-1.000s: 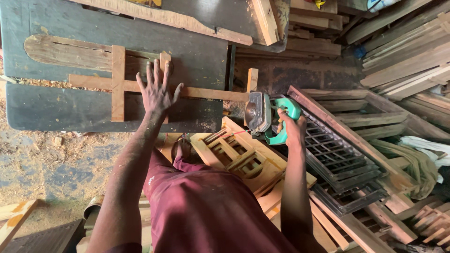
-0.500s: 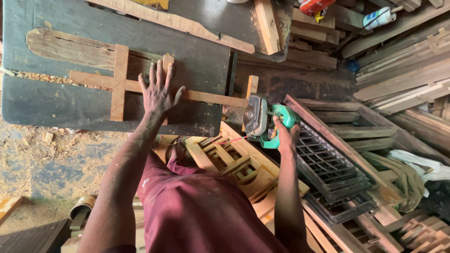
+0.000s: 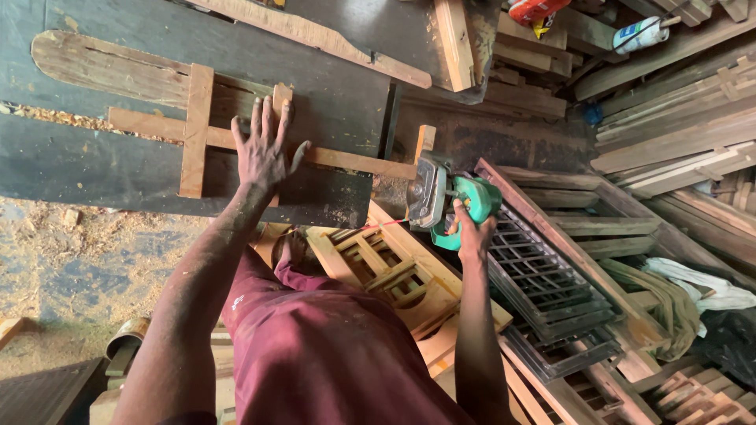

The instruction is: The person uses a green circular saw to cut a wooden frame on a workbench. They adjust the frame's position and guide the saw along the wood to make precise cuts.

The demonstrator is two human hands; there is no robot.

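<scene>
My left hand [image 3: 264, 149] lies flat, fingers spread, pressing a wooden frame of joined slats [image 3: 197, 130] onto a dark workbench [image 3: 94, 173]. A long slat of that frame [image 3: 358, 161] runs right past the bench's edge to a short end piece [image 3: 425, 142]. My right hand [image 3: 472, 232] grips the handle of a green power circular saw [image 3: 445, 201], held at that overhanging end. The saw's guard touches or nearly touches the slat; the blade itself is hidden.
A long plank [image 3: 315, 35] lies across the bench's far side. Below the saw stand a pale wooden frame [image 3: 394, 271] and dark slatted panels [image 3: 543, 291]. Stacked timber [image 3: 677, 126] fills the right. Sawdust covers the floor [image 3: 71, 260] at the left.
The view has shifted slightly. My right hand and the saw have stayed at the slat's overhanging end, and my left hand still presses the frame in the same spot.
</scene>
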